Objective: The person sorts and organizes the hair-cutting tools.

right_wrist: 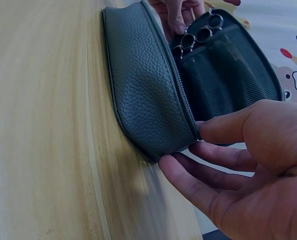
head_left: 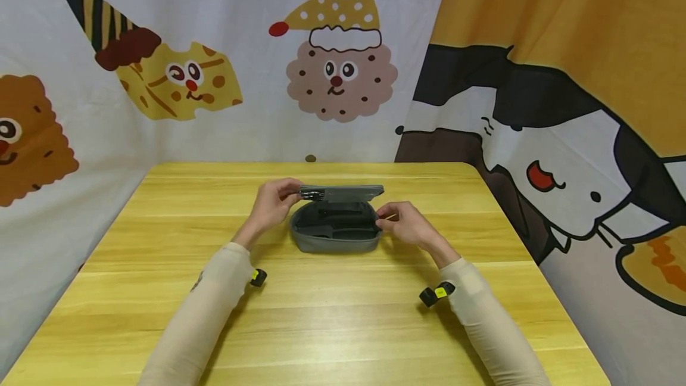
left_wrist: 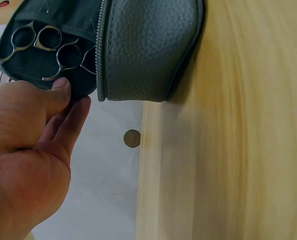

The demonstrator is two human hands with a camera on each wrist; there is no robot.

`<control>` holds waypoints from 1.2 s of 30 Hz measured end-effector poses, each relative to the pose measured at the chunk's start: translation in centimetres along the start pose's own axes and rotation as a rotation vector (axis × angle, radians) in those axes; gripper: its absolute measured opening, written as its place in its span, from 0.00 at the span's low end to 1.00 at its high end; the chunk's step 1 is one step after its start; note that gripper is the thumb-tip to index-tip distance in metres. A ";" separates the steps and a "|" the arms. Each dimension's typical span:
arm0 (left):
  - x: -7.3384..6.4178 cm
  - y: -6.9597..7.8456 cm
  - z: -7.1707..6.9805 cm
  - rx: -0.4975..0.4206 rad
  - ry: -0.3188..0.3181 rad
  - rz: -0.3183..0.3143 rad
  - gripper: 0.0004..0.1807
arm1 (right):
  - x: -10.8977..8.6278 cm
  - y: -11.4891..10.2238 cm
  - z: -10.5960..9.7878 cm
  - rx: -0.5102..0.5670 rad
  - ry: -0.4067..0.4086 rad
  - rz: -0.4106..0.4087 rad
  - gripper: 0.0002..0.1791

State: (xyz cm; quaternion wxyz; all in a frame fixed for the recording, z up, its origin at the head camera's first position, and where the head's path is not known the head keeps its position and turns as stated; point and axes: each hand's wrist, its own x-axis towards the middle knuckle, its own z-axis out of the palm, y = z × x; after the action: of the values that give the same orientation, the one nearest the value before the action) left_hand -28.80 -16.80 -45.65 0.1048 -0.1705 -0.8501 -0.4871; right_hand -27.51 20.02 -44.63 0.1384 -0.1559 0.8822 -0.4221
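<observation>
A grey-green zip case with a pebbled, leather-like surface sits on the table with its lid raised. My left hand pinches the lid's left edge between thumb and fingers. Scissors are tucked in the lid's mesh pocket, their ring handles sticking out beside my left thumb. At the case's right end, my right hand grips the rim, thumb at the zipper and fingers against the outer wall. Dark items lie inside the case; their kind is hard to make out.
The light wooden table extends around the case on all sides. Behind it and to the right hangs a cartoon-printed curtain. Small black-and-yellow wrist devices sit by both sleeves.
</observation>
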 end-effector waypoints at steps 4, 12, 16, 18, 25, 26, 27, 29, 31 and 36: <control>-0.3 -0.1 -0.1 0.020 -0.027 0.041 0.11 | 0.0 0.1 0.0 -0.007 -0.005 -0.006 0.19; -0.7 -0.3 -0.2 0.075 -0.062 0.110 0.14 | -0.1 0.1 -0.2 -0.007 -0.003 -0.025 0.15; -0.9 -0.5 -0.2 0.088 -0.070 0.139 0.15 | -0.2 0.1 -0.3 0.006 -0.005 -0.034 0.13; -1.0 -0.6 -0.2 0.093 -0.070 0.162 0.16 | -0.2 0.1 -0.3 0.008 -0.006 -0.039 0.14; -1.3 -1.0 -0.1 0.077 -0.072 0.224 0.17 | -0.3 0.2 -0.3 0.024 -0.010 -0.032 0.15; -1.3 -1.0 -0.1 0.073 -0.073 0.227 0.17 | -0.3 0.2 -0.2 0.024 -0.009 -0.032 0.15; -1.3 -1.1 -0.1 0.070 -0.073 0.229 0.17 | -0.2 0.3 -0.2 0.024 -0.010 -0.034 0.15; -1.4 -1.1 -0.1 0.070 -0.075 0.231 0.18 | -0.2 0.3 -0.2 0.021 -0.012 -0.038 0.15; -1.4 -1.2 0.0 0.072 -0.075 0.237 0.18 | -0.1 0.3 -0.3 0.022 -0.015 -0.039 0.14; -1.4 -1.2 0.0 0.075 -0.077 0.246 0.18 | -0.1 0.3 -0.4 0.018 -0.023 -0.033 0.14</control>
State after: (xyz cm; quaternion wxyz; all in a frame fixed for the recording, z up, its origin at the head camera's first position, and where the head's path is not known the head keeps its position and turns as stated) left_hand -27.96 -17.67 -47.11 0.1372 -0.2882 -0.8437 -0.4317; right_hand -27.58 20.53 -44.66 0.1429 -0.1740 0.8742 -0.4302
